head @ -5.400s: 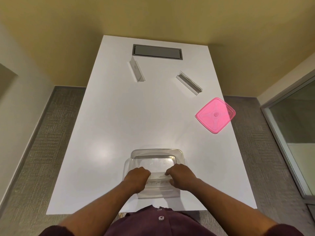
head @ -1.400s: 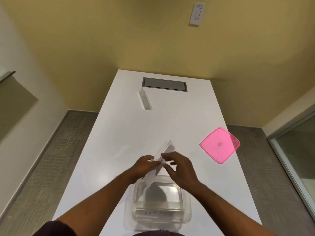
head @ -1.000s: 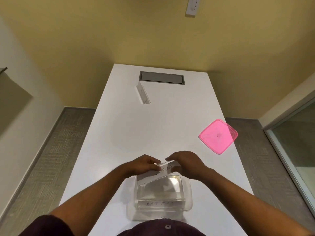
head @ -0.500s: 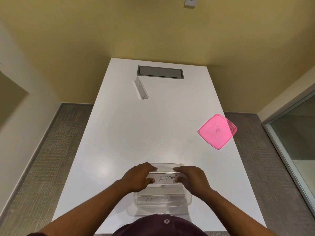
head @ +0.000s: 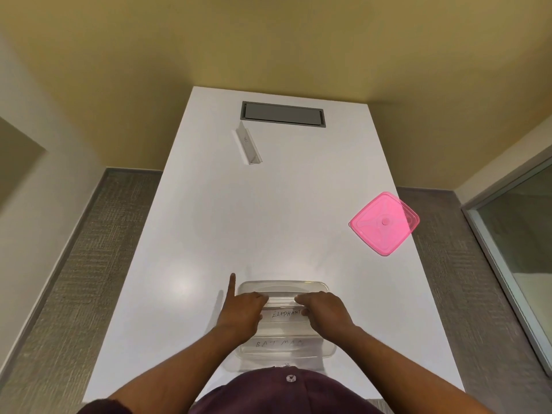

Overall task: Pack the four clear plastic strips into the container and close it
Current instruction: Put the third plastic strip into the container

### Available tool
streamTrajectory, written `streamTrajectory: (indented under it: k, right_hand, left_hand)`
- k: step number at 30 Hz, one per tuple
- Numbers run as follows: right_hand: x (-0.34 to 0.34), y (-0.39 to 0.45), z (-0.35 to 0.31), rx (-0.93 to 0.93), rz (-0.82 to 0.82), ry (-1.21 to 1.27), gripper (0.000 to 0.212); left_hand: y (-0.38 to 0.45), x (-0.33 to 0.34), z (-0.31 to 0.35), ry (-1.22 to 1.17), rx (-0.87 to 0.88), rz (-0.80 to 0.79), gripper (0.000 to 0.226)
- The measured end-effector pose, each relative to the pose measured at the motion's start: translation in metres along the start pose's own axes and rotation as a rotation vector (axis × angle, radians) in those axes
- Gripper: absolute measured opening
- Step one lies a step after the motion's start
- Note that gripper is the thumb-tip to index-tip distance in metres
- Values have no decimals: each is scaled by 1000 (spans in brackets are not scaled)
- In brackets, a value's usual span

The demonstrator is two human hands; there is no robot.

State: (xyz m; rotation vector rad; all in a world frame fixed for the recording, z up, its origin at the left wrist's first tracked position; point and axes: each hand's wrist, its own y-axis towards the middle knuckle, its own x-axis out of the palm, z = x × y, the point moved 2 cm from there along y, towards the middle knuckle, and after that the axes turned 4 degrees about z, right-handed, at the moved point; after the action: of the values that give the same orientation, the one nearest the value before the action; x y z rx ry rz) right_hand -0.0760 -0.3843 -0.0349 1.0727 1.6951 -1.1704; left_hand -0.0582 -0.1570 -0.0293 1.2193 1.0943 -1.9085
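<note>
A clear plastic container (head: 324, 352) stands at the near edge of the white table (head: 268, 219). Inside it lies a strip labelled BATMAN (head: 279, 343) near me and a strip labelled ELEPHANT (head: 285, 313) behind it. My left hand (head: 243, 312) and my right hand (head: 324, 310) hold the two ends of the ELEPHANT strip inside the container; my left index finger points away over the rim. One more clear strip (head: 247, 144) lies far back on the table. The pink lid (head: 383, 224) rests at the right edge.
A grey rectangular hatch (head: 282, 114) is set into the table's far end, just behind the far strip. The pink lid overhangs the table's right edge slightly. Grey carpet runs along both sides, and a glass panel (head: 519, 249) stands at the right.
Both hands carried the ELEPHANT strip from above the table down into the container, behind the BATMAN strip. Only one strip is left at the far end of the table.
</note>
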Motion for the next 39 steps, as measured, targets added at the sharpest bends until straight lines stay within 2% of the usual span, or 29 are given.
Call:
streamTrajectory:
  k: [9,17,24,30,39]
  right_hand:
    - [17,12,-1,10,-40,-43,39]
    - [19,16,-1,49,-37,-80,28]
    - [20,15,-3,58,-32,-119,21]
    - [20,13,-5,48,-38,-160,21]
    - [18,13,-7,37,-45,-157,21]
  left_hand:
    - [3,1,3,41,-141,-10,47]
    - [7,6,4,88,-137,-25,46]
    - [9,5,4,121,-122,-30,55]
    - [9,8,2,164,-117,-10,40]
    - [10,10,1,158,-91,-12,39]
